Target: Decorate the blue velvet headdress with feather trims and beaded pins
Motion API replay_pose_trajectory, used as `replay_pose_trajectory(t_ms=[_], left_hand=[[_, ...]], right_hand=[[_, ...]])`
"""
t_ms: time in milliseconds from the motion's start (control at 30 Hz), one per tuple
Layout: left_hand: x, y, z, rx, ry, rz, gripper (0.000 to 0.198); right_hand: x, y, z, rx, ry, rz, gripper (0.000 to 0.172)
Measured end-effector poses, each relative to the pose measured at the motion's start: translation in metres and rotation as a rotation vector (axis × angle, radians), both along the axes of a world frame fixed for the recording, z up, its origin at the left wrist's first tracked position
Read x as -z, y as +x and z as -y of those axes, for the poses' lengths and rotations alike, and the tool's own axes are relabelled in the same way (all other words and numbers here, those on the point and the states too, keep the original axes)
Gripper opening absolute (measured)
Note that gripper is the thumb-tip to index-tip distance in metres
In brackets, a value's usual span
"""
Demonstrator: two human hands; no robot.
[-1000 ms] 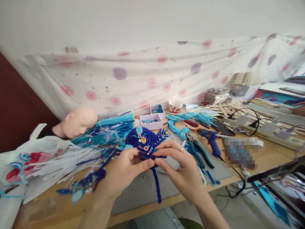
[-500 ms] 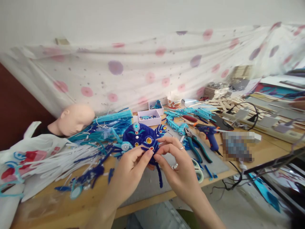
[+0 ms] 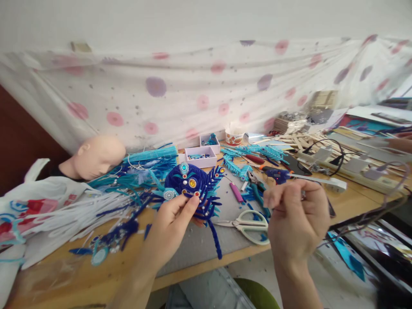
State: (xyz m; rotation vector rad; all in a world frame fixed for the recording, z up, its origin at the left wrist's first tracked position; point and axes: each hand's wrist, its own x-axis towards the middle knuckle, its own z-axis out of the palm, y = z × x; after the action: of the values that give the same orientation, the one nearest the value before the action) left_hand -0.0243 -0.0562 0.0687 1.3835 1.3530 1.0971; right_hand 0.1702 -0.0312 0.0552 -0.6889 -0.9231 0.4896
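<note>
My left hand (image 3: 169, 229) pinches a dark blue velvet ornament (image 3: 208, 204) set with gems, pearls and feather-like fringes. A blue braided stem hangs from its underside. My right hand (image 3: 298, 223) is raised to the right, apart from the ornament, with its fingers curled together; whatever they hold, if anything, I cannot make out. Behind that hand lies a blue glue gun (image 3: 275, 175), partly covered by it. Pale green-handled scissors (image 3: 252, 225), teal-handled pliers (image 3: 256, 193) and a pink lighter (image 3: 236, 192) lie between the ornament and my right hand.
A mannequin head (image 3: 96, 158) lies at the left, near bundled turquoise strips (image 3: 152, 155) and white cords (image 3: 74, 214). Small boxes of beads (image 3: 201, 161) and a paper cup (image 3: 234, 136) stand at the back. A power strip (image 3: 363, 171) with cables and another person's hand (image 3: 401, 143) are at the right.
My right hand has let go of the ornament and moved right, in front of the glue gun. The scissors and pink lighter now show. My left hand still holds the ornament.
</note>
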Motion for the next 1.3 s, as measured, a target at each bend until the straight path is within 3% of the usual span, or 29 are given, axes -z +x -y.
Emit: replay_pose_trajectory(t_ms=[67, 133, 167, 233, 333, 500, 667, 1000, 1167, 1300], left_hand=[[0.001, -0.001, -0.001, -0.009, 0.006, 0.043, 0.041], [0.004, -0.001, -0.001, -0.015, 0.020, 0.082, 0.041], [0.005, -0.001, -0.002, -0.016, 0.027, 0.103, 0.040], [0.007, 0.001, -0.001, -0.021, 0.042, 0.143, 0.038], [0.006, 0.005, 0.001, -0.048, 0.089, 0.147, 0.035], [0.000, 0.011, 0.004, -0.035, 0.184, 0.033, 0.032], [-0.002, 0.012, 0.005, -0.034, 0.229, -0.060, 0.032], [-0.004, 0.015, 0.009, -0.072, 0.205, -0.115, 0.031], [0.003, 0.016, 0.007, -0.089, 0.161, -0.074, 0.032], [0.006, 0.014, 0.005, -0.112, 0.157, -0.075, 0.032]], right_hand=[[-0.001, 0.006, 0.001, -0.029, 0.007, -0.001, 0.034], [0.001, 0.005, 0.006, -0.077, -0.060, 0.183, 0.043], [0.002, 0.002, 0.009, -0.120, -0.112, 0.297, 0.037], [0.006, -0.008, 0.017, -0.245, -0.211, 0.478, 0.010], [0.011, -0.026, 0.024, -0.399, -0.279, 0.547, 0.016], [0.015, -0.041, 0.022, -0.368, -0.342, 0.495, 0.018], [0.015, -0.038, 0.016, -0.516, -0.310, 0.452, 0.010], [0.012, -0.038, 0.015, -0.204, -0.080, 0.657, 0.017], [0.014, -0.032, 0.010, -0.092, -0.125, 0.606, 0.017], [0.015, -0.013, 0.006, -0.047, -0.165, 0.511, 0.026]])
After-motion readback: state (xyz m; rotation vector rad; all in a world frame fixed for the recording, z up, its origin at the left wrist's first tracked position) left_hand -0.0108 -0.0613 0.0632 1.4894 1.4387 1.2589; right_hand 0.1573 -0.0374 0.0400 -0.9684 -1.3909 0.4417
